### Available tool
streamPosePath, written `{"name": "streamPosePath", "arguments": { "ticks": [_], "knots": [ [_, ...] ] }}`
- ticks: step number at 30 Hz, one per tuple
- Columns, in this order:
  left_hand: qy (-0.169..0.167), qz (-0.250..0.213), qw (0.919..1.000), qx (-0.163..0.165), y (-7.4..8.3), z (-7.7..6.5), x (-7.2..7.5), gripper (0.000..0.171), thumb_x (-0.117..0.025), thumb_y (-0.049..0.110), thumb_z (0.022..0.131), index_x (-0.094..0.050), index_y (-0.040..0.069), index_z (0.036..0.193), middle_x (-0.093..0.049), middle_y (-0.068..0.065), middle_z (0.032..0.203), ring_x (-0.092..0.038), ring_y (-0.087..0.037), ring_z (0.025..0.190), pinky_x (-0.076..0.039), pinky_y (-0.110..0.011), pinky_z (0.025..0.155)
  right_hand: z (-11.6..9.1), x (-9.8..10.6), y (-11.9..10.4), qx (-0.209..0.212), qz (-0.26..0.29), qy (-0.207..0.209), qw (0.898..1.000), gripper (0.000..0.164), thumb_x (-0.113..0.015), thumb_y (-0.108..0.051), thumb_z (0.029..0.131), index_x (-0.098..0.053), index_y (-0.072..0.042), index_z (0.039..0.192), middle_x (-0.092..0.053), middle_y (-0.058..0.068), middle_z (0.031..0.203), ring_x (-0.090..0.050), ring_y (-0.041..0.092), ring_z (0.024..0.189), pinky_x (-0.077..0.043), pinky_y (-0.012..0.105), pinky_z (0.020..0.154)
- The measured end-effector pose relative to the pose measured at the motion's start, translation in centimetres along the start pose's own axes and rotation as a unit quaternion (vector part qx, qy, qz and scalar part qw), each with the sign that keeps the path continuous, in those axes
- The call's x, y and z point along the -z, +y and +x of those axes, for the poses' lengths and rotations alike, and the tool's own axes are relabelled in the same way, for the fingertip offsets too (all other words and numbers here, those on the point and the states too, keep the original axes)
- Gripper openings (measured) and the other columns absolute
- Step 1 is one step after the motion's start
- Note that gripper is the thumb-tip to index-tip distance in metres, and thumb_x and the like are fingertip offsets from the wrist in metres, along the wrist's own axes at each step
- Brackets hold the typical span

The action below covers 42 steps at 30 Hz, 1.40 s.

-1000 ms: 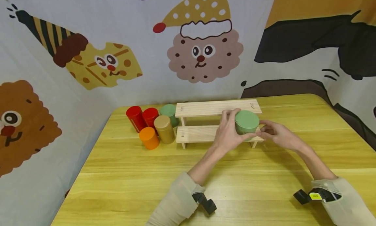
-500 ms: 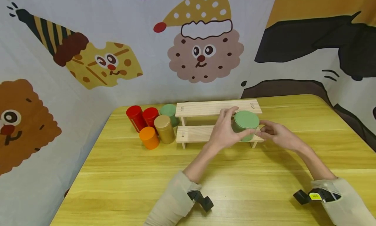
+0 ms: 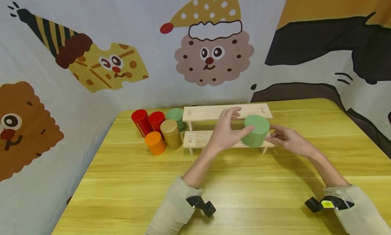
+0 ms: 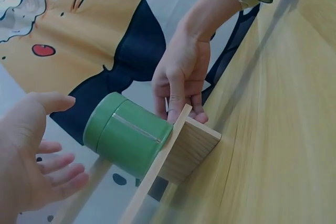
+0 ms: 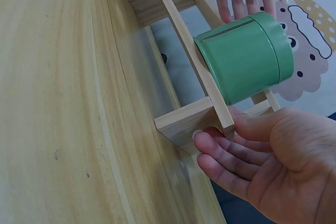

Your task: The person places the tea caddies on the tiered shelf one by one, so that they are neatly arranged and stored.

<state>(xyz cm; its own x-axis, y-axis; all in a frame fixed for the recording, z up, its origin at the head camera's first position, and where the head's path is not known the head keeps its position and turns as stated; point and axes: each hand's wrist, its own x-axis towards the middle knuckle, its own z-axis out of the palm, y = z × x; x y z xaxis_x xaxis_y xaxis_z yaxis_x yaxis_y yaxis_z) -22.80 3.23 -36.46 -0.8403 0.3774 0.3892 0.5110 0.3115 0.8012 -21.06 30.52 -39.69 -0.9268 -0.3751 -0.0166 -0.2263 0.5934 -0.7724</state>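
Observation:
A green lidded canister [image 3: 256, 130] stands upright on the right end of the lower tier of a small two-step wooden rack [image 3: 201, 139]. Just left of the canister, my left hand [image 3: 227, 131] has its fingers and thumb spread. In the left wrist view a gap shows between this left hand [image 4: 37, 156] and the canister [image 4: 128, 135]. My right hand [image 3: 290, 140] is at the rack's right end. The right wrist view shows its thumb and fingers [image 5: 226, 156] pinching the end of the lower board [image 5: 223, 114], close beside the canister.
Left of the rack stand a tall red canister [image 3: 141, 123], a second red one [image 3: 156, 121], a gold one [image 3: 171, 134], a short orange one [image 3: 155, 144] and another green one [image 3: 176, 119]. A cartoon-printed cloth [image 3: 146, 34] hangs behind the wooden table [image 3: 238, 201].
My left hand has let go of the green canister and drawn back to the left, its fingers spreading. The canister stays on the lower tier, and my right hand keeps its place.

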Motion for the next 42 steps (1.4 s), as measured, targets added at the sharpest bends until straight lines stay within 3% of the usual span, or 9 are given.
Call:
{"name": "streamPosePath", "arguments": {
  "ticks": [6,14,19,25,42],
  "knots": [
    [-0.001,-0.052,0.9987,0.003,-0.1,-0.3,0.7,0.063,-0.079,0.025,0.089,-0.050,0.006,0.142,-0.056,-0.009,0.125,-0.056,-0.022,0.113,-0.051,-0.028,0.093,0.0,0.0,0.1,0.002,-0.006,0.002,1.000,0.058,-0.057,-0.020,0.105,-0.034,0.009,0.150,-0.065,0.016,0.113,-0.065,0.022,0.098,-0.056,0.037,0.076],
    [0.006,-0.058,0.9981,-0.020,-1.0,-0.9,1.9,0.056,-0.078,0.014,0.089,-0.053,0.002,0.138,-0.057,-0.014,0.123,-0.058,-0.027,0.112,-0.053,-0.030,0.093,-0.1,-0.1,0.2,0.001,-0.014,0.008,1.000,0.058,-0.058,-0.020,0.105,-0.035,0.009,0.149,-0.065,0.017,0.115,-0.064,0.025,0.101,-0.057,0.038,0.079],
    [0.011,-0.047,0.9981,-0.039,-2.1,-1.4,2.8,0.052,-0.077,0.011,0.089,-0.054,-0.002,0.134,-0.057,-0.019,0.121,-0.058,-0.034,0.111,-0.055,-0.041,0.092,-0.2,0.0,0.2,0.001,-0.017,0.008,1.000,0.058,-0.058,-0.020,0.105,-0.035,0.009,0.149,-0.065,0.017,0.114,-0.064,0.026,0.102,-0.056,0.039,0.080],
    [0.025,-0.029,0.9978,-0.055,-3.0,-2.0,4.0,0.049,-0.075,0.009,0.090,-0.055,-0.003,0.133,-0.057,-0.021,0.120,-0.057,-0.032,0.109,-0.054,-0.049,0.091,-0.3,0.0,0.1,0.003,-0.019,0.009,1.000,0.057,-0.058,-0.020,0.105,-0.036,0.009,0.149,-0.065,0.017,0.115,-0.064,0.026,0.102,-0.056,0.039,0.079],
    [0.081,0.029,0.9940,-0.066,-5.0,-3.5,7.4,0.043,-0.075,0.010,0.090,-0.059,-0.003,0.128,-0.061,-0.020,0.113,-0.058,-0.031,0.102,-0.055,-0.050,0.083,0.0,-0.1,0.2,0.007,-0.022,0.009,1.000,0.056,-0.059,-0.019,0.104,-0.037,0.009,0.148,-0.066,0.015,0.112,-0.065,0.024,0.099,-0.056,0.038,0.077]
  ]
}}
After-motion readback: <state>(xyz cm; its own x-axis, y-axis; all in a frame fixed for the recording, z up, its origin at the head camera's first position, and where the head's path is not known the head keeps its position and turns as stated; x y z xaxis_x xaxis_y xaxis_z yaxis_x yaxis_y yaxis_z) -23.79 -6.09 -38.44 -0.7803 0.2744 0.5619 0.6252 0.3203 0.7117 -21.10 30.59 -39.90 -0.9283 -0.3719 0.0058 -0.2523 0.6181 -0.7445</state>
